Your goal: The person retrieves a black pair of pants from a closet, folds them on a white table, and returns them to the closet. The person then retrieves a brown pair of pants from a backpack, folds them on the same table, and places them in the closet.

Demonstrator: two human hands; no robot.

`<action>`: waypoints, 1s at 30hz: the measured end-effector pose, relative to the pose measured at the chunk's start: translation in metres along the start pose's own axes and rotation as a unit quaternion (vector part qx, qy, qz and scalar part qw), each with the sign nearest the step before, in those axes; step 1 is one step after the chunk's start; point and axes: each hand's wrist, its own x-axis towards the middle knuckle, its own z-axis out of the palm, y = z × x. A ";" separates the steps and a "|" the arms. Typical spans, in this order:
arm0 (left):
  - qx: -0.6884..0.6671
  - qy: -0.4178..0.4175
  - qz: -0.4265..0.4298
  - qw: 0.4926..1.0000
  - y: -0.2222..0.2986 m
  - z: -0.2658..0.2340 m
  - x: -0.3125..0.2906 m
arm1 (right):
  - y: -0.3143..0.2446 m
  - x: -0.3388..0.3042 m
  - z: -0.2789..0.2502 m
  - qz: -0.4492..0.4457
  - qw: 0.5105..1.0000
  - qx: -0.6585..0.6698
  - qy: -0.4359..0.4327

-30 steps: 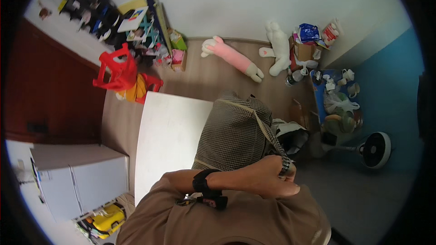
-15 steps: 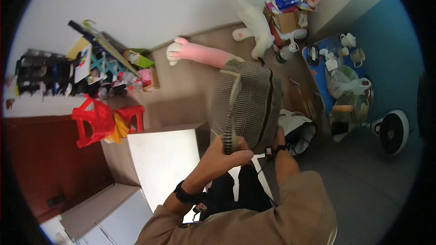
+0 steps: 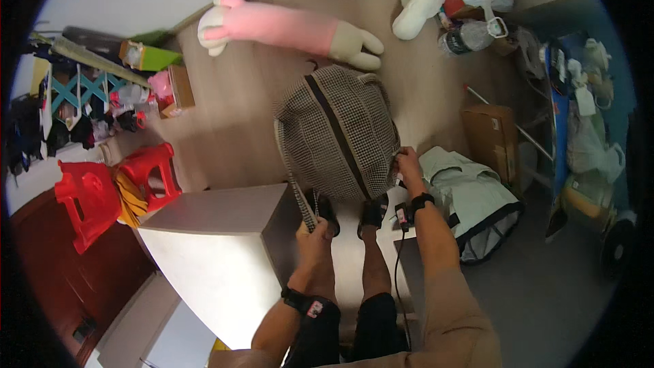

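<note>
Wood-grain floor (image 3: 231, 129) stretches beyond the white table (image 3: 218, 272); near it is a houndstooth duffel bag (image 3: 323, 136), contact with the floor unclear. Both forearms (image 3: 436, 235) extend forward: the left hand (image 3: 313, 242) wraps its fingers around the strap (image 3: 298, 194); the right hand (image 3: 409, 165) meets the bag's edge, hold unclear.

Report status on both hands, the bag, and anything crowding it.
Left hand gripping strap; right hand at bag's right side, grip unclear. Bag zipper-up, ahead of feet. Plush close beyond, hamper right.
</note>
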 end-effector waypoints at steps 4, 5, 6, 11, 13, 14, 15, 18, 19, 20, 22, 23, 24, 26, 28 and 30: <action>0.031 0.058 -0.023 0.998 -0.027 -0.045 0.022 | -0.001 -0.017 0.010 -0.193 0.968 -0.151 0.047; 0.019 0.080 -0.035 0.996 -0.035 -0.059 0.029 | -0.011 -0.026 0.013 -0.122 0.991 -0.031 0.032; 0.019 0.079 -0.052 0.995 -0.033 -0.055 0.027 | -0.017 -0.037 0.005 -0.047 0.995 0.084 0.031; 0.026 0.115 -0.053 0.992 -0.030 -0.026 0.021 | 0.045 -0.053 -0.006 0.022 0.991 0.099 0.089; 0.025 0.125 -0.058 0.990 -0.033 -0.013 0.019 | 0.070 -0.066 -0.002 0.075 0.982 0.158 0.069; 0.058 0.116 -0.071 0.989 -0.038 -0.010 0.018 | 0.084 -0.069 -0.004 0.121 0.967 0.220 0.047; 0.092 0.108 -0.080 0.987 -0.041 -0.009 0.018 | 0.094 -0.068 -0.001 0.187 0.934 0.305 0.007; 0.013 0.120 -0.115 0.986 -0.066 -0.027 0.019 | 0.105 -0.094 0.041 0.156 0.937 0.308 -0.057; 0.019 0.116 -0.116 0.986 -0.071 -0.026 0.020 | 0.105 -0.096 0.048 0.157 0.935 0.314 -0.052; 0.027 0.116 -0.123 0.985 -0.076 -0.024 0.022 | 0.105 -0.095 0.054 0.150 0.922 0.355 -0.034; 0.042 0.120 -0.131 0.983 -0.082 -0.030 0.025 | 0.106 -0.098 0.070 0.150 0.904 0.399 -0.018; 0.047 0.123 -0.122 0.984 -0.087 -0.034 0.027 | 0.107 -0.101 0.073 0.120 0.916 0.384 0.002; 0.053 0.125 -0.114 0.984 -0.091 -0.036 0.028 | 0.107 -0.104 0.076 0.091 0.926 0.367 0.022; 0.035 0.124 -0.106 0.986 -0.080 -0.039 0.021 | 0.089 -0.114 0.085 0.089 0.921 0.376 0.055; 0.027 0.122 -0.105 0.987 -0.084 -0.041 0.021 | 0.089 -0.116 0.083 0.039 0.919 0.392 0.023; 0.043 0.096 -0.090 0.990 -0.097 -0.048 0.024 | 0.106 -0.108 0.082 0.040 0.948 0.314 0.036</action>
